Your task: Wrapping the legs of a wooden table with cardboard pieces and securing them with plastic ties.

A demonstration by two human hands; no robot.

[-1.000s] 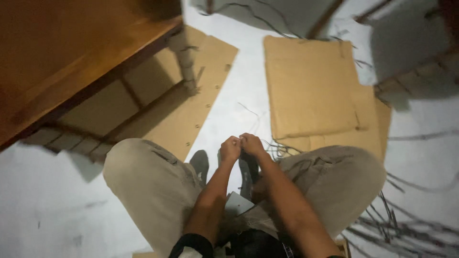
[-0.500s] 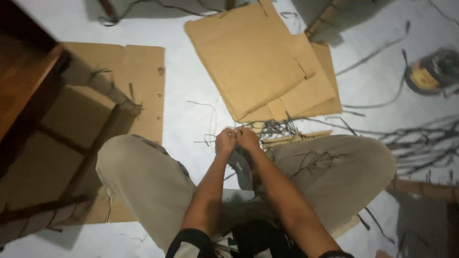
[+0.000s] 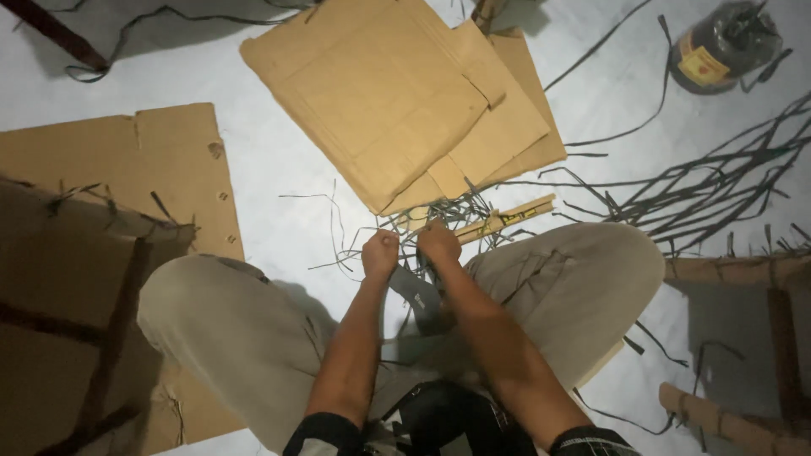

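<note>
I see both fists closed on a thin dark strip (image 3: 404,247) at centre frame, just above the knees: left hand (image 3: 380,253) and right hand (image 3: 439,243) sit close together but apart, the strip pulled between them. I judge the work mid-way: a tangle of short cut strips (image 3: 439,218) lies just beyond the hands beside a yellow stick (image 3: 507,217), while many long strips (image 3: 710,190) lie untouched at right. A dark roll (image 3: 722,42) sits upper right; cardboard sheets (image 3: 397,93) cover the floor (image 3: 279,186) at upper centre.
</note>
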